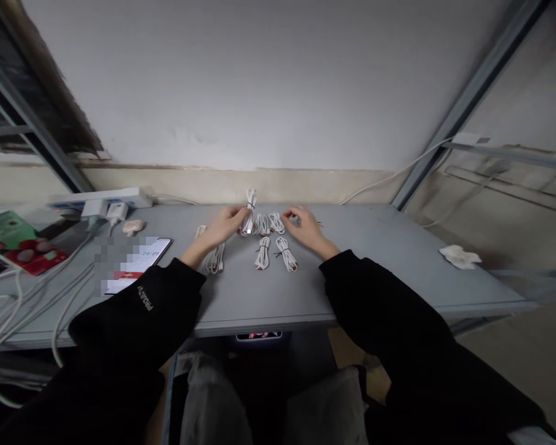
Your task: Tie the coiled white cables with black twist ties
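One big grey worktop (375, 259) fills the middle, with a pale wall behind it. Two black sleeves (139, 315) reach across it from the near edge. At the left lie a phone (136, 262) and a white power strip (97, 199), and far right sits a crumpled tissue (460, 256). Both hands are out at the back of the worktop, a little apart. The left hand (222, 227) is pinched on one cable bundle (249, 207), which stands up with its top end in the air. The right hand (307, 230) rests low, its fingertips at the next bundle (277, 221); I cannot tell if it grips or only touches. More white bundles (286, 253) lie in a small group between and in front of the hands. Each looks light, soft and bendy, so it should not break but may flop or spring loose. A thin dark tie (262, 248) goes round the middle, and that looks like the best place to hold.
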The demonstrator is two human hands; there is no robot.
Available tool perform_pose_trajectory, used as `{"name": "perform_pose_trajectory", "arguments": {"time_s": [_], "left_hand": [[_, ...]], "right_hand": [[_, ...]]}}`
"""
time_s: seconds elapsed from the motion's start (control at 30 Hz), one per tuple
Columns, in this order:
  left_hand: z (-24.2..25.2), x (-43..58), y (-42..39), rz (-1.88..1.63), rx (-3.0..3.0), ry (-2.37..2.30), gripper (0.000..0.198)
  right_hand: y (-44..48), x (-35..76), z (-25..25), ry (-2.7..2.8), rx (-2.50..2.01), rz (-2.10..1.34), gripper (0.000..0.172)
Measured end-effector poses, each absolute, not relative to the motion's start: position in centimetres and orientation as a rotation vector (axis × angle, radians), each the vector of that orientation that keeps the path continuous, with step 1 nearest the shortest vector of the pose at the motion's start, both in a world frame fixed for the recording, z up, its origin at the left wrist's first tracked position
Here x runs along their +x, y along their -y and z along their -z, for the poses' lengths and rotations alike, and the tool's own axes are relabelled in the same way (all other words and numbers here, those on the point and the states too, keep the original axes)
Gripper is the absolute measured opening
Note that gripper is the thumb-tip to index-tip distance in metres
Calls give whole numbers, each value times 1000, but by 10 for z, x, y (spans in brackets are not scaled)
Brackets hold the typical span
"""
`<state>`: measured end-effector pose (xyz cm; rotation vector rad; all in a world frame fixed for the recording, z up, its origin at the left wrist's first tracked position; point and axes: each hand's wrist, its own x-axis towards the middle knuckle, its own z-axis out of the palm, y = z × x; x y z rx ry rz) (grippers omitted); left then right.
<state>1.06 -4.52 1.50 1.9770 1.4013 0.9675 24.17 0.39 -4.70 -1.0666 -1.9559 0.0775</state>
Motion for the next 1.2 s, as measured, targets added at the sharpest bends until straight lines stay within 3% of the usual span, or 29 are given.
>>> {"name": "perform_pose_trajectory", "arguments": {"time_s": [0.27,0.7,0.93,1.2], "left_hand": [[34,18,29,-958,1743,-1154,26],[29,19,41,-984,2084,-1060,25],[27,22,43,-1047,2175,-1162,20],[29,22,41,-1074,2280,-1273,18]], "right_hand": [[13,231,42,1996,-844,-171,18],[25,215,44,1985,-831,-264,17],[24,212,45,1913,-908,-227,7],[25,210,46,1899,-929,-253,10]]}}
